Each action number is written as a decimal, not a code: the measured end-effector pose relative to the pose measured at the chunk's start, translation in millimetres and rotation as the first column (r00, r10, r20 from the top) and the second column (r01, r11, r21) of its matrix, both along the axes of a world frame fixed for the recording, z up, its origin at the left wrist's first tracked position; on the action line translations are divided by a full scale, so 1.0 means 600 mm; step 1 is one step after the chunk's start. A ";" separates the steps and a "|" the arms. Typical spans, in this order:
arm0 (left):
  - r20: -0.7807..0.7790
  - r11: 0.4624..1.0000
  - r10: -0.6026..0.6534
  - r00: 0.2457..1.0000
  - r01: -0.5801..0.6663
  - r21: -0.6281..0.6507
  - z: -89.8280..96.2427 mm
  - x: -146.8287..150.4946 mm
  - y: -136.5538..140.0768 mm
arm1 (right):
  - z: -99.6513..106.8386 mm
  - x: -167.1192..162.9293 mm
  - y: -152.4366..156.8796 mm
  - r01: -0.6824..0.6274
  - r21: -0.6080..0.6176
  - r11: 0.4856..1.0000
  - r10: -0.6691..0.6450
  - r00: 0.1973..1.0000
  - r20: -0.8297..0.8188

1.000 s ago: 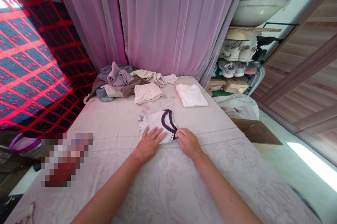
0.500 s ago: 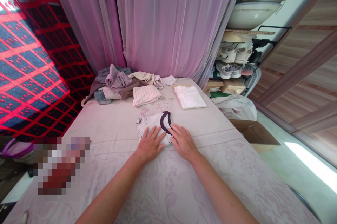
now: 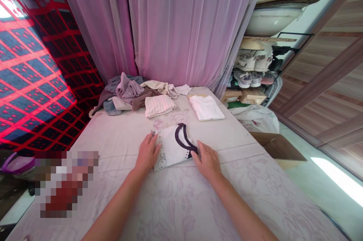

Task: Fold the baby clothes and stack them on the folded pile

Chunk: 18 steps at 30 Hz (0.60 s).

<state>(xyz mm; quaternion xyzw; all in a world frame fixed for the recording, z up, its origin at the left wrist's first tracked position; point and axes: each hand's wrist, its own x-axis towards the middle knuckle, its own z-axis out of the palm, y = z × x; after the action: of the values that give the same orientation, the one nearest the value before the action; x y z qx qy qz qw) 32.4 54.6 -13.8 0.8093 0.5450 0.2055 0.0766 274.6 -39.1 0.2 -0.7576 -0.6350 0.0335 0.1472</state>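
A pale flowered cloth (image 3: 176, 203) spreads across the broad surface here, running right back to a lilac curtain (image 3: 176, 25). A red-and-dark checked blanket (image 3: 76, 63) hangs at the left, sunlit in part; on the right, shoes (image 3: 248, 78) sit on a rack below a white basin (image 3: 272, 22), with a plastic bag (image 3: 258, 118) and an open cardboard box (image 3: 272, 146) beside the surface, and wood panels (image 3: 326, 74) beyond. At the far left of the cloth lies a heap of clothes (image 3: 130, 91), a folded striped garment (image 3: 160, 105) near it, a folded white top (image 3: 205, 108) over to the right. And in the middle, between the hands, the printed shirt (image 3: 170, 144) lies flat and folded, its dark collar to the right, its long axis running left to right with the right end angled slightly away from the person. The left hand (image 3: 146, 156) is at the left edge, fingers stretched and open; the right hand (image 3: 210, 159) has its thumb at the collar's near corner, fingers just beside it, and whether they pinch the fabric I can't tell.
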 end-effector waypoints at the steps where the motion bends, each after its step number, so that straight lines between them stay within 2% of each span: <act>1: -0.005 0.998 0.038 0.999 -0.038 -0.048 0.009 -0.008 0.013 | 0.006 -0.001 0.003 0.064 -0.016 0.998 -0.063 0.998 0.022; 3: -0.065 0.981 0.069 0.995 -0.079 -0.177 0.030 -0.017 0.041 | 0.020 -0.005 0.012 0.136 -0.079 0.988 -0.131 0.989 0.064; 5: -0.119 0.950 0.052 0.992 -0.085 -0.301 0.051 -0.018 0.068 | 0.033 -0.009 0.024 0.147 -0.167 0.975 -0.135 0.988 0.082; 8: -0.135 0.913 0.041 0.990 -0.092 -0.396 0.074 -0.011 0.103 | 0.047 -0.014 0.040 0.103 -0.276 0.956 -0.091 0.994 0.054; 11: -0.113 0.867 0.055 0.992 -0.104 -0.488 0.090 -0.007 0.121 | 0.058 -0.014 0.051 0.063 -0.307 0.950 -0.066 0.998 0.000; 14: -0.041 0.836 0.082 0.996 -0.091 -0.541 0.101 -0.009 0.105 | 0.074 -0.003 0.070 0.007 -0.284 0.959 -0.019 0.999 -0.038; 16: 0.075 0.810 0.115 0.991 -0.050 -0.584 0.100 -0.007 0.068 | 0.088 0.012 0.093 -0.029 -0.238 0.971 0.019 0.999 -0.044; 17: 0.151 0.792 0.129 0.980 -0.010 -0.610 0.096 -0.004 0.042 | 0.095 0.021 0.107 -0.041 -0.212 0.976 0.034 0.999 -0.040; 18: 0.331 0.745 0.222 0.917 0.060 -0.665 0.089 0.001 0.013 | 0.101 0.031 0.123 -0.049 -0.193 0.980 0.043 0.999 -0.031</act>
<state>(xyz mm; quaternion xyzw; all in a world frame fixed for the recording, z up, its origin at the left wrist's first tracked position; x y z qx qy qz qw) 33.1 62.5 39.5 0.6464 0.5909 0.1585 0.4560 293.2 34.7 61.0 -0.7529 -0.6441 0.1086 0.0806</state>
